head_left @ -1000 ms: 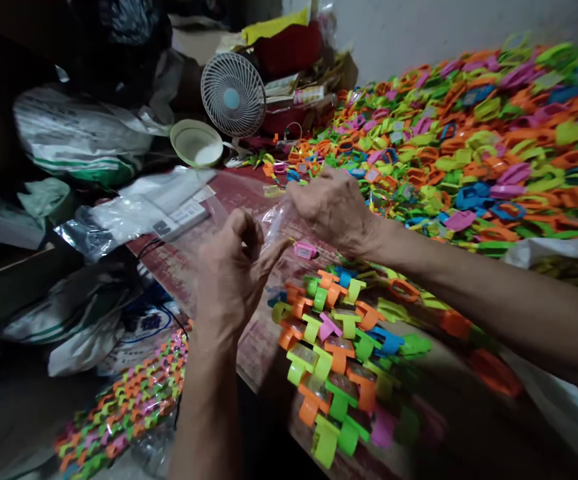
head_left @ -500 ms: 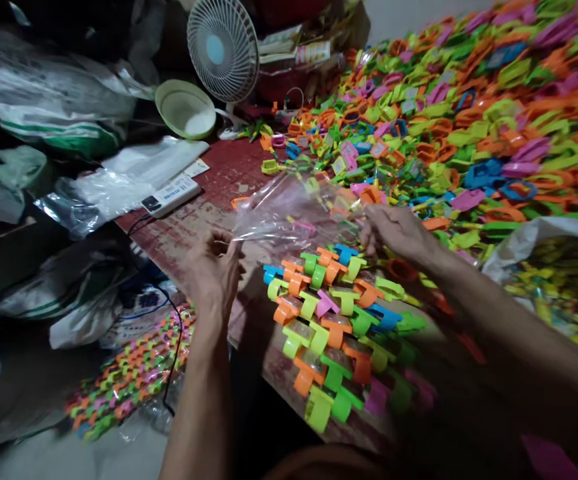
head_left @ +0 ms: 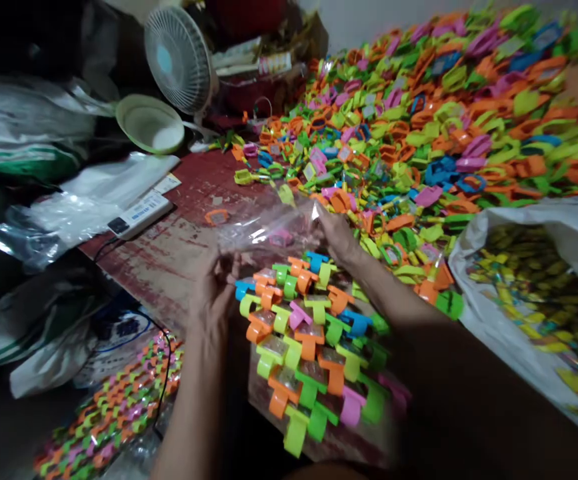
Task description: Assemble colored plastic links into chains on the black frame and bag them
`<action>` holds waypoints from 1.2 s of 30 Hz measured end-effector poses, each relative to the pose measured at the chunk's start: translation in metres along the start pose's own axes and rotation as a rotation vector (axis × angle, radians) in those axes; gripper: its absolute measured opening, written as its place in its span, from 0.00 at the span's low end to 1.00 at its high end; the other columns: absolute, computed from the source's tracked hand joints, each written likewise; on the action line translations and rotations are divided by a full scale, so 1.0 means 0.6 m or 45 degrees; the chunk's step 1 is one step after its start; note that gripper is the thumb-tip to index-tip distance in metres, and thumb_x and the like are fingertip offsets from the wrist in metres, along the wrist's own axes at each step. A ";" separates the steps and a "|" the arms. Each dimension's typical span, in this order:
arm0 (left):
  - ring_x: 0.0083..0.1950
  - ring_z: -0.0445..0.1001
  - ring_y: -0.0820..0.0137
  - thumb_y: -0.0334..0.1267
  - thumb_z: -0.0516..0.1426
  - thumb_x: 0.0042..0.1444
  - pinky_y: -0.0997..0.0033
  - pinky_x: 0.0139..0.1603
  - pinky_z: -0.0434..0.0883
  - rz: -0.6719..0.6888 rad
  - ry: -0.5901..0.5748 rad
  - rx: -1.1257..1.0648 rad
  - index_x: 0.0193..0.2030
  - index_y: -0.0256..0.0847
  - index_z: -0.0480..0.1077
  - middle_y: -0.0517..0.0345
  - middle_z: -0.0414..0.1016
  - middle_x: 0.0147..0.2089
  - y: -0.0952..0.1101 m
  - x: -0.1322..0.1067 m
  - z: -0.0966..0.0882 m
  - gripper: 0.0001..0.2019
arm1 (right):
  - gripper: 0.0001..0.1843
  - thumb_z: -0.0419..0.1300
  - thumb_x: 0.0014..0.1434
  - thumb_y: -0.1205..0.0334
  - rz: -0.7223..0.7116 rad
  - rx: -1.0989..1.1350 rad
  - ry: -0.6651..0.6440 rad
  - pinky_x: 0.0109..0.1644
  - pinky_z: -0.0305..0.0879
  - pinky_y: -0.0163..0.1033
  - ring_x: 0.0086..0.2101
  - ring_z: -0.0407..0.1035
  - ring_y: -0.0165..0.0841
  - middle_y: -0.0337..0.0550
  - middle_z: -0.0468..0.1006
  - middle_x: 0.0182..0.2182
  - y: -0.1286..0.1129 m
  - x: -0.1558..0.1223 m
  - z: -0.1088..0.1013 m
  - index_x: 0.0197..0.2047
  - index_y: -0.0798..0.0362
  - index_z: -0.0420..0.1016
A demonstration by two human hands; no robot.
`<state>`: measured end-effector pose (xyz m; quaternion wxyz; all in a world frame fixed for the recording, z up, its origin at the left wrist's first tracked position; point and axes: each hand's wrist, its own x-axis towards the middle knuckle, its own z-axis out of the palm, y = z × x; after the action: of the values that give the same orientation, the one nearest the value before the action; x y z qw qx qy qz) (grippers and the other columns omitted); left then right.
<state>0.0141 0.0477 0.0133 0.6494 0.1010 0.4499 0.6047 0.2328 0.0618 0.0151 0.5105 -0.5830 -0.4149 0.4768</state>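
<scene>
My left hand [head_left: 213, 293] pinches the near left edge of a clear plastic bag [head_left: 263, 223] that lies open over the red tabletop [head_left: 169, 247]. My right hand [head_left: 339, 237] grips the bag's right edge. Just in front of the bag's mouth lies a packed block of interlocked plastic toy rings [head_left: 309, 340] in orange, green, blue and pink. A pink ring shows through the bag.
A huge heap of loose coloured rings [head_left: 443, 127] covers the table to the right. A white sack of yellow pieces [head_left: 533, 287] sits at right. A small fan [head_left: 179, 60], a green bowl [head_left: 149, 125], a power strip [head_left: 139, 213] and plastic bags lie left. Another ring block [head_left: 109, 413] lies lower left.
Both hands came down and nearer to the ring block while keeping hold of the bag. The bag has spread open flatter on the table. The camera swung right and down.
</scene>
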 end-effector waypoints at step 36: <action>0.35 0.79 0.70 0.23 0.55 0.54 0.74 0.37 0.76 1.595 -0.372 1.230 0.36 0.46 0.67 0.61 0.77 0.33 -0.077 -0.119 -0.172 0.11 | 0.12 0.58 0.63 0.66 -1.333 -1.171 0.036 0.44 0.74 0.53 0.40 0.76 0.47 0.50 0.79 0.38 0.116 -0.168 -0.106 0.49 0.45 0.76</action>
<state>-0.0171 -0.0690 -0.0441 0.1262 0.6826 0.4320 0.5758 0.2749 -0.0579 -0.0390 0.3799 -0.4694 -0.7945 -0.0638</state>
